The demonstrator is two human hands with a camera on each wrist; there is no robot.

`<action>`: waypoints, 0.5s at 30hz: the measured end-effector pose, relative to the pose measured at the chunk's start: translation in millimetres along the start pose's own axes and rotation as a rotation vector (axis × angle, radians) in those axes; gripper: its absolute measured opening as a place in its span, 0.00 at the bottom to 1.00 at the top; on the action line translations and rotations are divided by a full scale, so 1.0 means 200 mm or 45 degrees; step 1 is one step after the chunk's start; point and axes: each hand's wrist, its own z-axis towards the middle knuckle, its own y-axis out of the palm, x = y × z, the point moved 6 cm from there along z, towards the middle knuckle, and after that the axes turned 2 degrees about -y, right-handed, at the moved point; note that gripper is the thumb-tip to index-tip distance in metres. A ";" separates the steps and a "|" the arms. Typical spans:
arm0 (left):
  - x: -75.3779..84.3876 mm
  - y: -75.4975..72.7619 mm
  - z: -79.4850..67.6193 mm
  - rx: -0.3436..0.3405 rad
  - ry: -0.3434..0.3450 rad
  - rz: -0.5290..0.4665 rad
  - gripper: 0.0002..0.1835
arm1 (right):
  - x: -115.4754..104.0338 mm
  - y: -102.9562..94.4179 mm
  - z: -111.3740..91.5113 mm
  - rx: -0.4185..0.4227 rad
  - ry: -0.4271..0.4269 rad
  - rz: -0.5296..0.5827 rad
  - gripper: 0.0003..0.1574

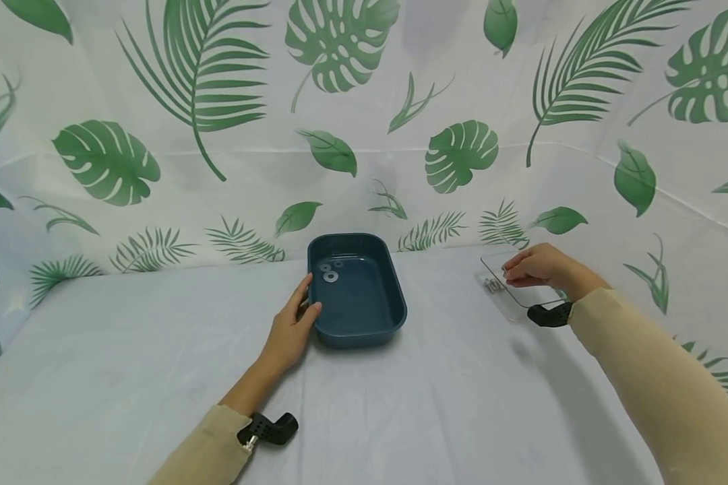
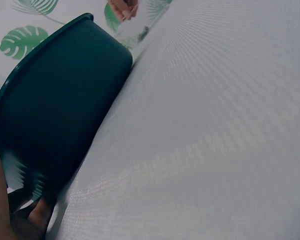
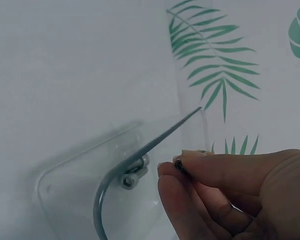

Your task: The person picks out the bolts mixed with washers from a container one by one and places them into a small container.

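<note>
Washers [image 1: 330, 277] lie toward the far left inside a dark blue-green rectangular tray [image 1: 358, 313]; fainter rings beside them may be reflections. My left hand [image 1: 288, 337] holds the tray's left side, thumb at the rim and fingers against the outer wall. At the right, my right hand [image 1: 542, 266] is over a clear plastic container [image 1: 536, 296]. Thumb and fingertips pinch a small metal screw [image 3: 179, 164], mostly hidden, with only its dark end showing. Several socket-head screws [image 3: 131, 179] sit in the clear container, below and left of the fingertips in the right wrist view.
A white cloth [image 1: 158, 364] covers the table. Behind it hangs a white leaf-printed cloth [image 1: 388, 162]. Black wrist-worn devices [image 1: 269, 429] sit on both wrists, the right one [image 1: 549, 314] close to the container's near edge.
</note>
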 end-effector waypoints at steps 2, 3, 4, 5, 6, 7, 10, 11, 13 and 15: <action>0.00 0.00 0.00 0.003 0.004 0.000 0.33 | 0.01 0.00 0.01 0.008 0.013 0.004 0.22; 0.00 0.00 0.00 0.004 0.006 -0.002 0.33 | 0.01 0.01 0.02 0.012 0.018 0.006 0.22; 0.00 0.00 0.00 0.004 0.006 -0.002 0.33 | 0.02 0.01 0.03 0.016 0.023 0.010 0.22; 0.00 0.00 0.00 0.004 0.008 -0.004 0.33 | 0.03 0.01 0.03 0.022 0.033 0.011 0.21; 0.00 0.00 0.00 0.004 0.009 -0.004 0.33 | 0.04 0.01 0.04 0.029 0.043 0.014 0.20; 0.00 0.00 0.00 0.004 0.010 -0.006 0.33 | 0.05 0.01 0.05 0.034 0.054 0.016 0.19; 0.00 0.00 0.00 0.003 0.007 -0.012 0.33 | 0.08 0.01 0.06 0.050 0.085 -0.001 0.18; 0.00 0.00 0.00 0.002 0.007 -0.012 0.33 | 0.10 0.01 0.07 0.054 0.091 -0.009 0.18; 0.01 0.00 0.00 0.001 0.011 -0.014 0.33 | 0.11 0.01 0.08 0.061 0.094 -0.019 0.19; 0.01 0.00 0.00 0.003 0.012 -0.012 0.33 | 0.12 0.01 0.09 0.076 0.094 -0.020 0.19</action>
